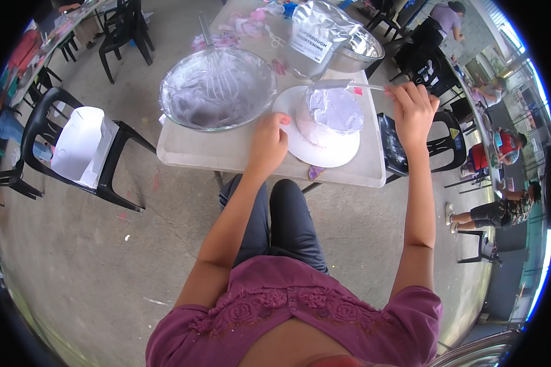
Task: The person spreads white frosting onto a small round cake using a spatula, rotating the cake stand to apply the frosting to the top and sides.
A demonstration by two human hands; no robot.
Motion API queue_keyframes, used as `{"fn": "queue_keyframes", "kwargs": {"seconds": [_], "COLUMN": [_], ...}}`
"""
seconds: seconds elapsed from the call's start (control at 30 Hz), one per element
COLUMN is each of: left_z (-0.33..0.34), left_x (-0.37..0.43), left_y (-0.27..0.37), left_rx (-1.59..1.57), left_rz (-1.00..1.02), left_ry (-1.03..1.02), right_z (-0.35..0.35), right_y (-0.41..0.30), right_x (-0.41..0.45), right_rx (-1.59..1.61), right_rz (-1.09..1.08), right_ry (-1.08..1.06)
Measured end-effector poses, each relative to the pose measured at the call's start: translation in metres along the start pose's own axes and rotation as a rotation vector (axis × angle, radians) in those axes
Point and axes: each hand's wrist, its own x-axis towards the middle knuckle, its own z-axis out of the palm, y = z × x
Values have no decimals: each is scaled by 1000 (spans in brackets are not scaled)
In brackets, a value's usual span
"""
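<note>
A small round cake with pale lavender frosting stands on a white round plate. Its top is unevenly coated, and the side looks thinly covered. My right hand grips the handle of a metal spatula, whose frosting-smeared blade meets the cake's far top edge. At the plate's left rim is my left hand, fingers curled; whether they pinch the rim is unclear. Left of the plate, a glass bowl contains lavender frosting and a wire whisk leaning in it.
Behind the cake, a silver pouch bearing writing stands beside a metal bowl on the white table. Crumpled pink plastic lies farther back. A black chair holds a white box at left. Other people work at tables on both sides.
</note>
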Motion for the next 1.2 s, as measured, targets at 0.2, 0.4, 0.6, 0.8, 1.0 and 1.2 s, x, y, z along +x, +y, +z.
{"fn": "queue_keyframes", "kwargs": {"seconds": [0.2, 0.4, 0.6, 0.8, 1.0, 1.2], "left_z": [0, 0, 1, 1, -2, -2], "left_x": [0, 0, 0, 0, 1, 1], "left_y": [-1, -1, -2, 2, 3, 4], "left_rx": [1, -17, -19, -23, 5, 11], "left_rz": [8, 3, 5, -5, -27, -33], "left_ry": [-1, 0, 15, -9, -37, -40], "right_z": [1, 2, 3, 22, 44, 51], "right_y": [-6, -7, -9, -15, -36, -37], "right_x": [6, 9, 1, -48, -81, -90], "right_rx": [32, 25, 23, 344, 351, 340], "right_rz": [-21, -59, -7, 585, 781, 711], "right_ry": [-22, -3, -14, -30, -56, 6]}}
